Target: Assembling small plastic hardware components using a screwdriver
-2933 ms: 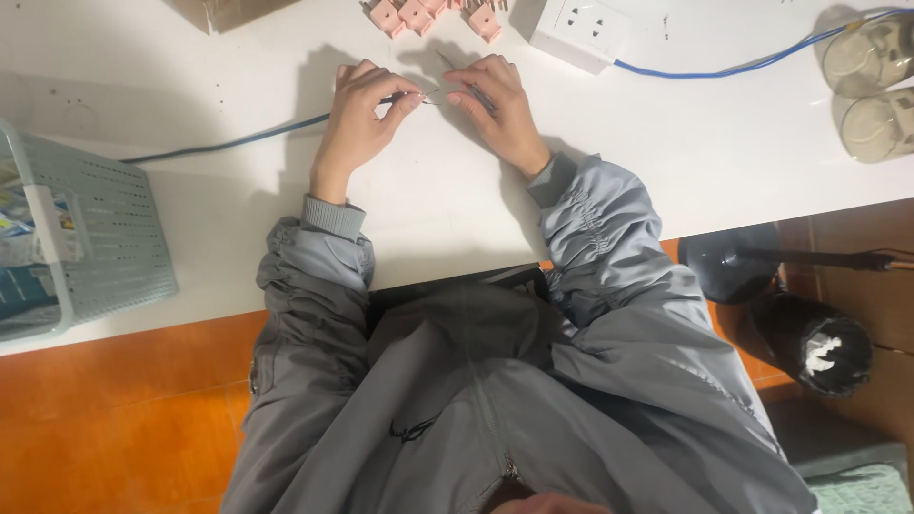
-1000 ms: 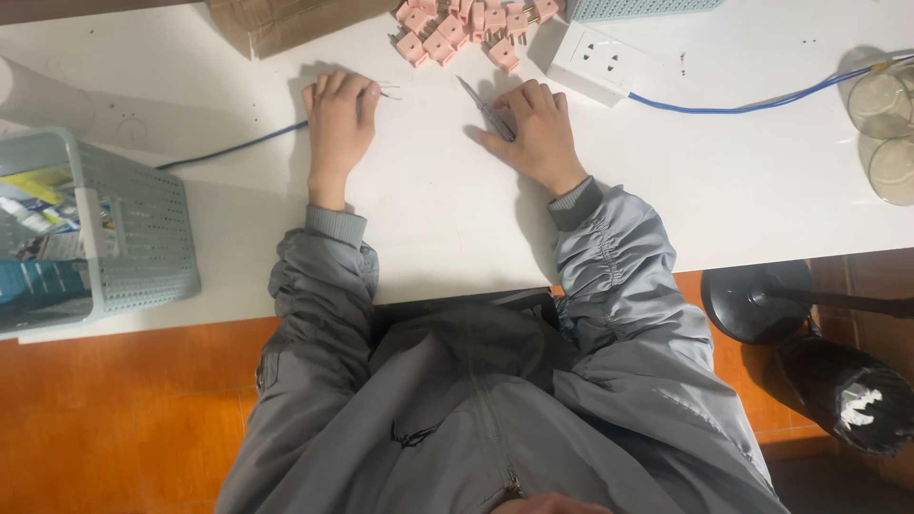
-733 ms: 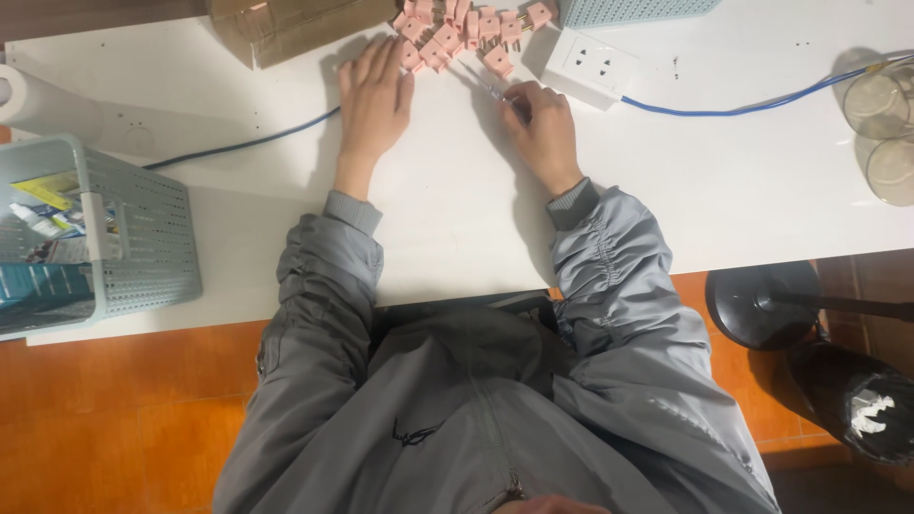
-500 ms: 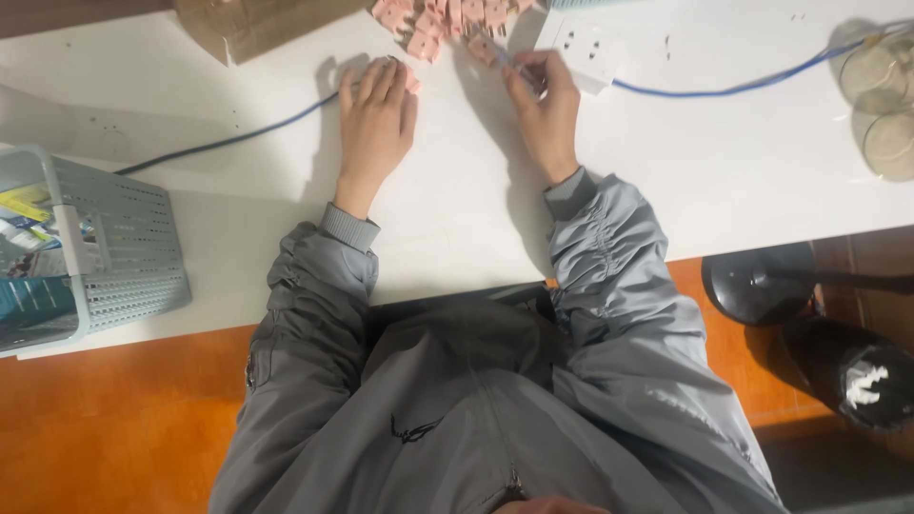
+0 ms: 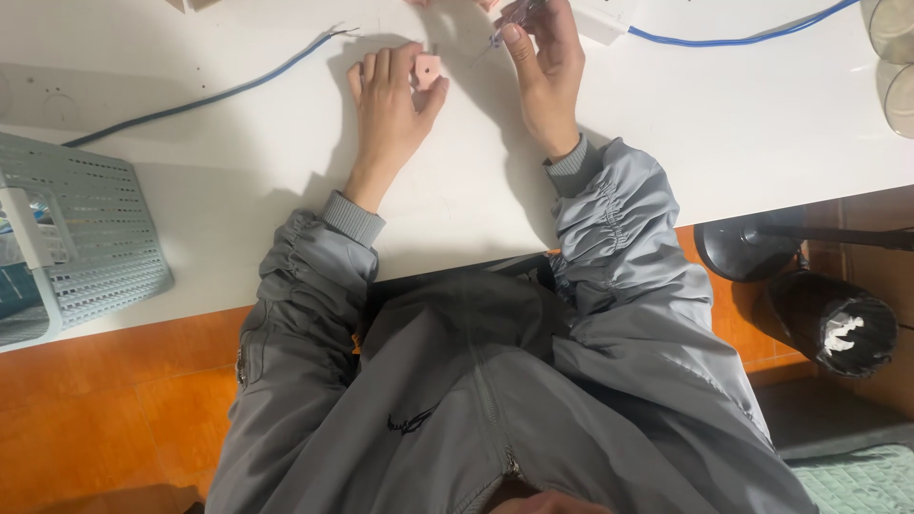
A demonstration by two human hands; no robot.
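My left hand point(image 5: 388, 107) lies on the white table point(image 5: 238, 181) with a small pink connector block point(image 5: 427, 69) pinched between thumb and forefinger. Just to its right, my right hand point(image 5: 545, 69) is raised near the table's far edge, its fingers closed on a thin metal-tipped tool point(image 5: 507, 21). The tool's tip points down towards the pink block, a short gap away. A blue cable point(image 5: 205, 95) runs across the table on the left, and its bare wire ends point(image 5: 338, 31) lie a little left of my left hand.
A pale green mesh basket point(image 5: 90, 238) stands at the table's left edge. A white socket strip point(image 5: 605, 13) with a blue lead point(image 5: 743, 40) sits far right of my hands. Two glass jars point(image 5: 895, 57) stand at the right edge. A black lamp base point(image 5: 738, 249) and black bin point(image 5: 838, 326) are on the floor.
Both hands reached up to the pile of pink blocks. The left hand has come back with one pink block, and the right hand now holds the thin tool beside it.
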